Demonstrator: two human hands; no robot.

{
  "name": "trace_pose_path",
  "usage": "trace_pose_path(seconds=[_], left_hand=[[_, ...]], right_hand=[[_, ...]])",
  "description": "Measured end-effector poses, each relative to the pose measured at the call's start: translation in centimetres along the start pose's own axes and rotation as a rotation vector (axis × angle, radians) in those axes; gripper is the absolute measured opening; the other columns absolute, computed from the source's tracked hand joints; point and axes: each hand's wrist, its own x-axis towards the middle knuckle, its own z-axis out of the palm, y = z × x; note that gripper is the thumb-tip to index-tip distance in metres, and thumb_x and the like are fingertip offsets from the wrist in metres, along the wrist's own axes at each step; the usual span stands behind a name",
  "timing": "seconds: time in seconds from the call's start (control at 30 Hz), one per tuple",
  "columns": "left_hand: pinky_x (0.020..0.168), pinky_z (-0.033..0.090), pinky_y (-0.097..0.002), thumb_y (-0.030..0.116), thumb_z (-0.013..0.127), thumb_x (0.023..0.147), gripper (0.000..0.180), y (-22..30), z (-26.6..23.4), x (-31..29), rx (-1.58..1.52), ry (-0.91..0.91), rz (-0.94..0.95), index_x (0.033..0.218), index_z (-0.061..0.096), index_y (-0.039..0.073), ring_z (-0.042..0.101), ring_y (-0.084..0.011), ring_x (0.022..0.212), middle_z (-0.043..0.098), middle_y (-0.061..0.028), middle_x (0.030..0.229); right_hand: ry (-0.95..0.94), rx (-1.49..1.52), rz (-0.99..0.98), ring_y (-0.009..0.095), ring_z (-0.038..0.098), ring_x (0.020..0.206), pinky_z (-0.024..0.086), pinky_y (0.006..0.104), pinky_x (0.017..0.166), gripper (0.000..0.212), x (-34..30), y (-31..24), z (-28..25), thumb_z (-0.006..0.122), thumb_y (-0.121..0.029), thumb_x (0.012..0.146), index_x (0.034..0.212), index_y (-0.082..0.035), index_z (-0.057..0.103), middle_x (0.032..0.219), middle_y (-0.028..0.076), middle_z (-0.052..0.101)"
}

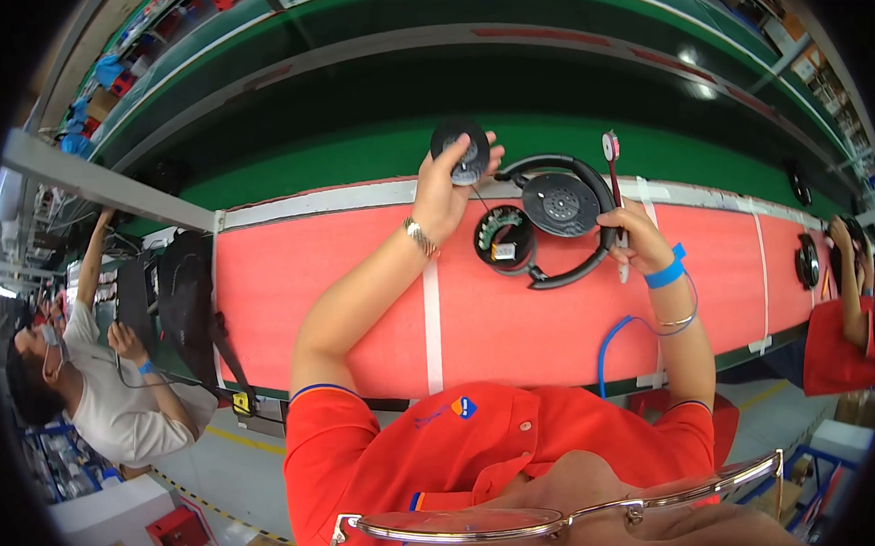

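A pair of black headphones (598,179) lies on the pink bench mat. One ear cup (503,239) is open, and a green circuit board and a white label show inside. On the other ear cup (561,204) a round perforated disc faces up. My left hand (445,187) grips a round black speaker plate (460,149) above the open cup. A thin wire seems to run down from it. In my right hand (636,238), beside the headband, is a dark red toothbrush (614,173) held upright, head up. Whether these fingers also touch the headband I cannot tell.
The pink mat (340,269) has white tape strips. Beyond its edge runs a green conveyor belt (365,153). A blue wrist-strap cord (605,354) hangs by my right arm. Co-workers sit at left (139,397) and right (845,330). A black bag (185,286) rests at left.
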Motion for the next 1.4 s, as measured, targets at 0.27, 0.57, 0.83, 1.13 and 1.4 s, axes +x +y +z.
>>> trace_pose_path(seconds=[0.27, 0.57, 0.83, 1.13, 1.4], left_hand=[[0.094, 0.048, -0.0399, 0.011, 0.066, 0.078, 0.035, -2.9, 0.6, -12.5, 1.136, -1.092, 0.489, 0.112, 0.063, 0.005, 0.062, -0.0282, 0.104, 0.066, -0.0093, 0.106], [0.107, 0.033, -0.054, 0.014, 0.062, 0.073, 0.038, -6.0, 0.2, -13.9, 1.326, -1.271, 0.769, 0.11, 0.061, 0.006, 0.043, -0.0369, 0.126, 0.058, -0.011, 0.117], [0.106, 0.035, -0.0495, 0.015, 0.058, 0.075, 0.035, -6.3, 0.3, -14.0, 1.33, -1.24, 0.738, 0.108, 0.06, 0.006, 0.043, -0.0355, 0.125, 0.058, -0.0115, 0.114], [0.107, 0.034, -0.0468, 0.012, 0.063, 0.069, 0.04, -6.4, 0.5, -13.6, 1.241, -1.218, 0.586, 0.109, 0.06, 0.008, 0.043, -0.0331, 0.125, 0.057, -0.0115, 0.104], [0.104, 0.038, -0.0467, 0.01, 0.066, 0.063, 0.048, -6.4, 0.5, -13.7, 1.247, -1.207, 0.549, 0.11, 0.061, 0.008, 0.044, -0.0334, 0.125, 0.057, -0.0101, 0.111]], right_hand=[[0.038, -0.644, 0.092, 0.012, 0.054, 0.052, 0.044, 0.0254, 0.048, 0.048, -2.6, 0.4, -2.6, 0.064, -0.021, 0.085, 0.125, 0.001, 0.049, 0.07, 0.007, 0.058], [0.341, -1.139, -0.45, 0.034, 0.057, 0.08, 0.046, 0.0389, 0.071, 0.04, -7.9, 2.7, 3.6, 0.048, 0.0, 0.088, 0.128, -0.003, 0.051, 0.09, 0.019, 0.055], [0.263, -1.272, -0.433, 0.027, 0.056, 0.08, 0.048, 0.0334, 0.067, 0.054, -9.9, 5.1, 6.2, 0.053, 0.011, 0.075, 0.126, -0.007, 0.055, 0.09, 0.013, 0.05], [0.213, -1.475, -0.36, 0.026, 0.06, 0.078, 0.051, 0.0345, 0.06, 0.063, -9.9, 5.6, 9.7, 0.056, 0.005, 0.07, 0.131, -0.01, 0.051, 0.093, 0.01, 0.051], [0.293, -1.425, -0.379, 0.027, 0.06, 0.07, 0.05, 0.0357, 0.057, 0.062, -10.2, 5.7, 9.6, 0.054, 0.007, 0.07, 0.13, -0.009, 0.052, 0.091, 0.009, 0.051]])
